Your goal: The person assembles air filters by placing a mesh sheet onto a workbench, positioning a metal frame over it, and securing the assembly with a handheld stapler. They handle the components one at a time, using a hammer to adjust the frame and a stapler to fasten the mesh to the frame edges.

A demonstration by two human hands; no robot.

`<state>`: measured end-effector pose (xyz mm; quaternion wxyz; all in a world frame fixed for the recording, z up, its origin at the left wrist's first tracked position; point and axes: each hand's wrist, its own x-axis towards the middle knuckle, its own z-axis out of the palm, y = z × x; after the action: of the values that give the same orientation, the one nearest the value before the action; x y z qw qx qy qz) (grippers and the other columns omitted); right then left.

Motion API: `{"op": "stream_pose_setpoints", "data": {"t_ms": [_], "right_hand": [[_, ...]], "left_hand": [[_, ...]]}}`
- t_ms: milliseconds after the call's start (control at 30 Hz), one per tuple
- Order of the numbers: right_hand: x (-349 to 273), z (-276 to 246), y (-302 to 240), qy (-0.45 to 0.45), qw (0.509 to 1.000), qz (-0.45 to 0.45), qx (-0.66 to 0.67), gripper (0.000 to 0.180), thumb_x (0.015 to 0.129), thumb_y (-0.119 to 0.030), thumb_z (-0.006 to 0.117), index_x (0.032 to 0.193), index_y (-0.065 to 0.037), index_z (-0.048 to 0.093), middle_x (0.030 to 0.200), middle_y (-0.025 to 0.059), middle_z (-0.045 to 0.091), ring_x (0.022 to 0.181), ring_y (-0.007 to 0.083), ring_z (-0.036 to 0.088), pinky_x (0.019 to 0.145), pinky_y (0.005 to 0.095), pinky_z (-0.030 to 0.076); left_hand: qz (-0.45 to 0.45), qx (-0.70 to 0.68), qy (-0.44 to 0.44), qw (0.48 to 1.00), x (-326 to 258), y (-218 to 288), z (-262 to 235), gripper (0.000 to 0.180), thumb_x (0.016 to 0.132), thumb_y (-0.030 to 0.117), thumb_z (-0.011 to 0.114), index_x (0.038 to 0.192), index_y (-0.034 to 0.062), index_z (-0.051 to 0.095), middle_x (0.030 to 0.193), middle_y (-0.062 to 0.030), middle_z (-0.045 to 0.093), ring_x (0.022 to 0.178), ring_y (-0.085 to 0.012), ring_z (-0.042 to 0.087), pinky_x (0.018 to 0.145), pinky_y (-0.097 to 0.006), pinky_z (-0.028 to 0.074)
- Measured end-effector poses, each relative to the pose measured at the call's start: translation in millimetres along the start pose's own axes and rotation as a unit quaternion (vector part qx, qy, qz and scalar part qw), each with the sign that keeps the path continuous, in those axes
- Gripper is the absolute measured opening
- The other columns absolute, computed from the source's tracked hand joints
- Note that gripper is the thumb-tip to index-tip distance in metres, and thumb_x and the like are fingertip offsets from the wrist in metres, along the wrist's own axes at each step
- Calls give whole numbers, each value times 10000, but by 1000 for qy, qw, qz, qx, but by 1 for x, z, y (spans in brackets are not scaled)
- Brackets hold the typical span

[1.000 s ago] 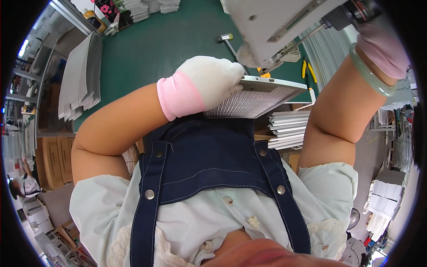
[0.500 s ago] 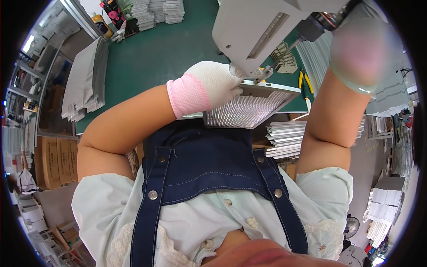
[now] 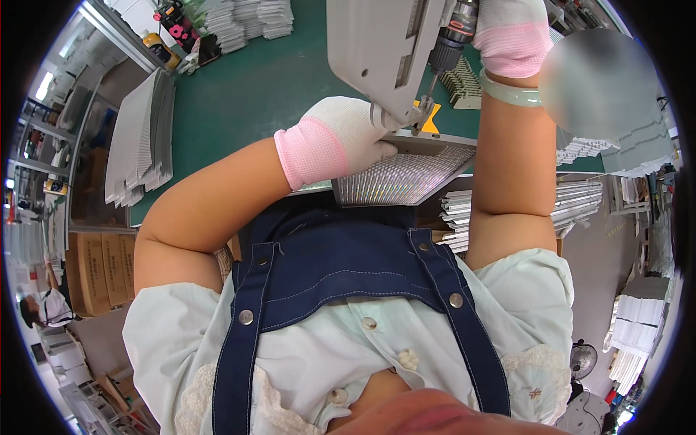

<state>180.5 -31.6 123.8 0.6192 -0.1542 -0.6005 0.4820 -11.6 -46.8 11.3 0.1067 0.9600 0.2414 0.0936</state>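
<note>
My left hand [image 3: 351, 134], in a white knit glove with a pink cuff, is closed on the upper edge of a silver mesh-patterned panel [image 3: 402, 177] with a pale frame. Its fingertips curl over that edge. Just above, the lower end of a long grey-white housing [image 3: 384, 61] meets the glove; whether the hand grips that too I cannot tell. At the top, my right hand [image 3: 511, 22], gloved alike, is wrapped on a power drill [image 3: 458, 25], partly cut off by the picture's edge. The drill's bit [image 3: 433, 85] points down to a small metal fitting [image 3: 420, 116] at the housing's end.
On the green table [image 3: 254, 80], stacked mesh sheets [image 3: 141, 138] stand left and beige slotted parts [image 3: 462, 83] lie behind the drill. A yellow piece [image 3: 431, 119] shows by the fitting. White strips [image 3: 576, 206] are piled below right. Bottles [image 3: 161, 49] stand far left.
My right hand and the drill have swung left and the drill stands more upright. The housing has tilted more upright too. My left hand keeps its grip. My right arm now hides the yellow-handled pliers.
</note>
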Motion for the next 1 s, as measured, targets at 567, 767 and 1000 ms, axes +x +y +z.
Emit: {"op": "stream_pose_setpoints", "data": {"t_ms": [567,767,1000], "right_hand": [[-6,37,-5,39,996,-74,-23,223,925,-82,626,1131,-1,648,1023,48,691,872,122,651,779,246,512],[40,8,-51,120,985,-106,-56,143,959,-192,610,1002,-74,677,818,11,690,671,116,653,603,257,529],[70,-44,-43,108,969,-164,-153,286,955,-293,636,1045,-21,646,863,36,655,711,105,585,652,241,485]], "left_hand": [[40,15,41,998,-13,-3,-2,452,887,313,620,1286,119,533,987,-163,674,901,-355,661,805,-422,538],[-78,19,-138,987,-59,-19,-50,305,856,285,644,1033,37,629,888,-186,665,857,-366,652,779,-440,515],[-142,-138,-44,979,-85,-14,-36,317,842,257,695,1075,42,686,875,-191,681,848,-373,654,781,-387,523]]}}
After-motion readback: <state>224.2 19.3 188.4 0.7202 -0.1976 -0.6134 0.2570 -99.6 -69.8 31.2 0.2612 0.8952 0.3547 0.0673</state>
